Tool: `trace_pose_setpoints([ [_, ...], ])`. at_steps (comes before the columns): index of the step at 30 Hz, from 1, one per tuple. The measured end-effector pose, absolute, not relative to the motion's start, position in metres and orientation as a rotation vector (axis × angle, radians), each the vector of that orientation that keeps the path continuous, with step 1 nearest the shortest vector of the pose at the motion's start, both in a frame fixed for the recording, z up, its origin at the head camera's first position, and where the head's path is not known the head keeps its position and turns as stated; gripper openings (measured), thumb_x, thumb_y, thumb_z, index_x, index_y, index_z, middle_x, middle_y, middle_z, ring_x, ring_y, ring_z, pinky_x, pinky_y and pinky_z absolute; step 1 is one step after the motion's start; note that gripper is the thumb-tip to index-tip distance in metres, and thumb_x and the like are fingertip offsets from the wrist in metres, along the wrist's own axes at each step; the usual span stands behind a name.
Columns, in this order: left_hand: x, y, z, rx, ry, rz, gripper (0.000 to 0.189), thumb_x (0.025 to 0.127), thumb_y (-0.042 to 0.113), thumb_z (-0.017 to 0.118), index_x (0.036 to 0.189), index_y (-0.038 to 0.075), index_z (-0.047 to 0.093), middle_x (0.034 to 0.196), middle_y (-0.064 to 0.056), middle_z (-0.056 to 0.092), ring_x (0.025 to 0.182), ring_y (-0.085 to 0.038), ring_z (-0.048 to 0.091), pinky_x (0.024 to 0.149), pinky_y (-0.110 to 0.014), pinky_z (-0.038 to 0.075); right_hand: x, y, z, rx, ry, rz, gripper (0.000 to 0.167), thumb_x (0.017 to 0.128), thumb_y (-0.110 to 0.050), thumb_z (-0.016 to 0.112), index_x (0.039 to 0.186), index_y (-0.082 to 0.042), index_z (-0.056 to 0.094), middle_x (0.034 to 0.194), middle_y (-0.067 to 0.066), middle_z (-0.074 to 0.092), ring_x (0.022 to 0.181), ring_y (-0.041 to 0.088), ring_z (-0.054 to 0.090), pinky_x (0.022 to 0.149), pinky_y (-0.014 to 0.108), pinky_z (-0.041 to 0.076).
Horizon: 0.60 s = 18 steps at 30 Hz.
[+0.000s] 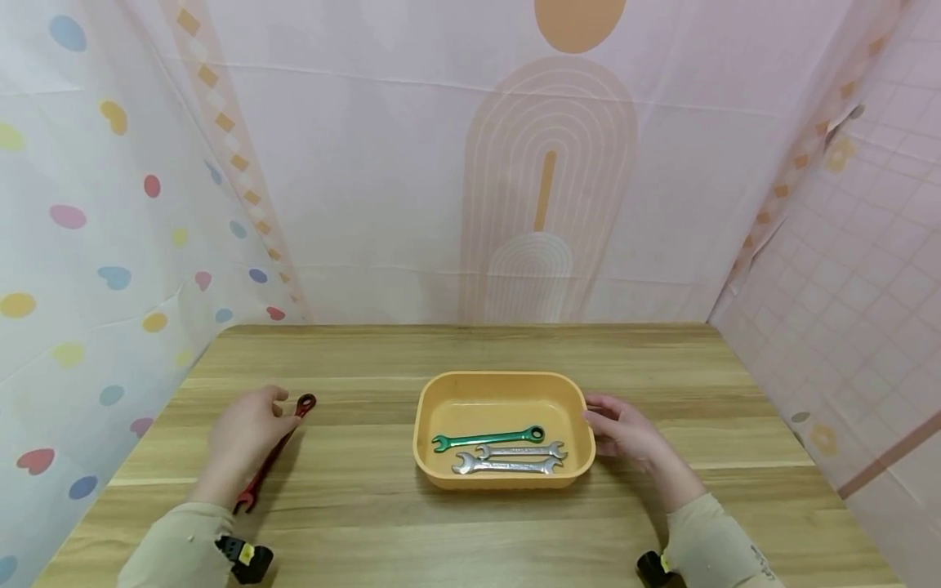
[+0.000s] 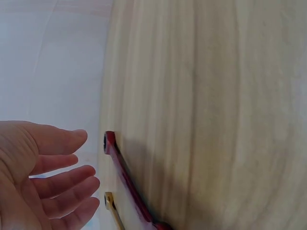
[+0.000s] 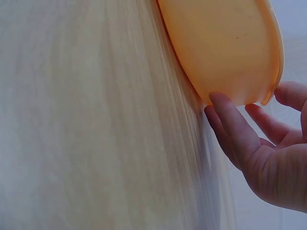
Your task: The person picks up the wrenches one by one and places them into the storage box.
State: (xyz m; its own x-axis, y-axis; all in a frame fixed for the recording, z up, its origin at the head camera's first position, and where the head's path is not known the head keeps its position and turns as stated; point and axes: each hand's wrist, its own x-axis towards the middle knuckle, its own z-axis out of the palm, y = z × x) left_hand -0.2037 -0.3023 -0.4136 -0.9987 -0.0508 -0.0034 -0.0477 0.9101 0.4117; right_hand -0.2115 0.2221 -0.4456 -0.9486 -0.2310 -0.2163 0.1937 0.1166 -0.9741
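Observation:
In the head view my left hand (image 1: 246,429) is over the table's left side, beside a red combination wrench (image 1: 269,467) with a ring end and an open end. The left wrist view shows that hand's fingers spread apart, with a gap to the red wrench. A yellow wrench (image 2: 113,211) lies beyond the red one; the hand hides it in the head view. My right hand (image 1: 628,433) touches the right end of a yellow-orange plastic bin (image 1: 506,482), its fingertips (image 3: 223,103) on the outer wall and its thumb at the rim.
Inside the bin lie a green wrench (image 1: 488,438) and two silver open-end wrenches, the upper one (image 1: 522,451) smaller than the lower one (image 1: 507,466). The wooden table (image 1: 353,523) ends at a patterned cloth (image 1: 367,204) behind and at both sides.

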Motion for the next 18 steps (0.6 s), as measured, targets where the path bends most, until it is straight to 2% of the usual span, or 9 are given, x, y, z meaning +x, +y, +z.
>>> trace_pose_setpoints([
  [4, -0.204, -0.304, -0.416, 0.095, -3.085, -0.653, 0.054, 0.086, 0.023, 0.073, 0.125, -0.01, 0.056, 0.108, -0.026, 0.067, 0.097, -0.046, 0.062, 0.073, -0.057, 0.05, -0.211, 0.222, -0.445, -0.041, 2.081, -1.901, 0.054, 0.101, -0.011, 0.054, 0.145, 0.012, 0.033, 0.126, 0.024, 0.051, 0.099, 0.019, 0.061, 0.082, 0.039, 0.057],
  [12, -0.205, -0.309, -0.425, 0.121, -3.128, -0.613, 0.055, 0.083, 0.027, 0.076, 0.119, -0.01, 0.056, 0.117, -0.031, 0.062, 0.099, -0.051, 0.058, 0.072, -0.057, 0.05, -0.211, 0.221, -0.445, -0.05, 2.079, -1.899, 0.054, 0.101, -0.011, 0.054, 0.145, 0.013, 0.033, 0.126, 0.024, 0.05, 0.099, 0.02, 0.061, 0.083, 0.039, 0.057],
  [18, -0.206, -0.311, -0.427, 0.128, -3.135, -0.596, 0.055, 0.083, 0.025, 0.075, 0.12, -0.012, 0.056, 0.119, -0.034, 0.059, 0.102, -0.053, 0.056, 0.077, -0.059, 0.049, -0.211, 0.221, -0.445, -0.054, 2.077, -1.897, 0.054, 0.101, -0.011, 0.054, 0.145, 0.013, 0.032, 0.13, 0.027, 0.048, 0.102, 0.021, 0.061, 0.084, 0.041, 0.057],
])
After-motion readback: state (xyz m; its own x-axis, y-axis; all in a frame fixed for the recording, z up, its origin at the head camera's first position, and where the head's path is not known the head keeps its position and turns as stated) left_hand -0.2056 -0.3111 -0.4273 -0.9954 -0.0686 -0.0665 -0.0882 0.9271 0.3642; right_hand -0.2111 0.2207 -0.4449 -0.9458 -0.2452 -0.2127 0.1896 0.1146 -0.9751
